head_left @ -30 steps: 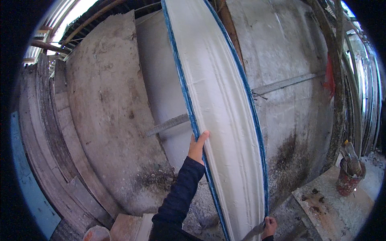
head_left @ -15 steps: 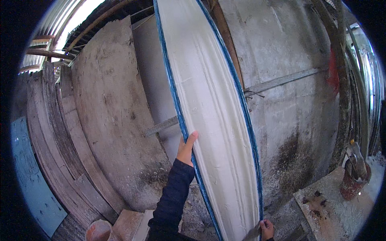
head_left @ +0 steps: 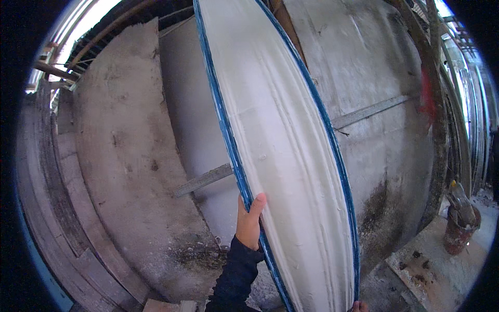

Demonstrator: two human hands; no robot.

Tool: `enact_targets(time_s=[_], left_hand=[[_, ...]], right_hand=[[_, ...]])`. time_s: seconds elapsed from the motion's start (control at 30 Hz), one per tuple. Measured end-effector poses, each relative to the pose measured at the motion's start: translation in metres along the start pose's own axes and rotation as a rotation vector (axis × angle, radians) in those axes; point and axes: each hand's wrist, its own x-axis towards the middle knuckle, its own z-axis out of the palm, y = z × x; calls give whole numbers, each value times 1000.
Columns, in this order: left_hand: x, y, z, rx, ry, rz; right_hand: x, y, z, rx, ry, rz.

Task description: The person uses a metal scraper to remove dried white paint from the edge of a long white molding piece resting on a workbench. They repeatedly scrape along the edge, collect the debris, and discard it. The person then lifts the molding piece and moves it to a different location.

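A long white moulding (head_left: 288, 156), plaster-like and ridged lengthwise, stands upright and slightly tilted before me. Blue strips edge both its long sides, and its top and bottom ends run out of view. My left hand (head_left: 250, 223) grips the left edge, thumb on the white face and fingers hidden behind. Low on the right edge, my right hand (head_left: 359, 307) is closed round the rim; only its fingers show at the picture's lower border.
Behind the moulding, grey stained panels (head_left: 125, 140) form a wall crossed by a wooden batten (head_left: 371, 112). Planks (head_left: 52, 208) lean at the left. A reddish bucket with tools (head_left: 460, 229) stands on a dirty board (head_left: 434, 265) at the right.
The moulding appears larger and nearer, its lower part shifted right in view. Both hands sit lower in the picture, still gripping its edges. The background has shifted slightly too.
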Motion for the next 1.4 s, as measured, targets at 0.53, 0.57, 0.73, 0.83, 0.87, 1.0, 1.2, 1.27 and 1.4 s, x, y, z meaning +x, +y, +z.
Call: enact_targets(time_s=[0.53, 0.57, 0.73, 0.83, 0.87, 1.0, 1.2, 1.27, 1.4], left_hand=[[32, 24, -6, -16, -9, 16], [27, 26, -2, 3, 2, 66], [42, 11, -10, 64, 80, 16], [52, -4, -15, 75, 88, 55], [57, -9, -22, 83, 93, 43], [64, -20, -23, 3, 97, 4], [64, -17, -29, 31, 121, -3], [71, -26, -30, 19, 113, 4], [62, -17, -39, 62, 162, 7]], right_hand=[[18, -14, 53, 580, -145, 662], [24, -13, 59, 568, -119, 740], [20, 47, 83, 615, -218, 492], [28, 51, 91, 580, -286, 468], [29, 46, 90, 574, -311, 491], [31, 56, 94, 477, -301, 376], [28, 97, 113, 401, -297, 273], [27, 112, 118, 410, -271, 270], [27, 28, 93, 611, -329, 371]])
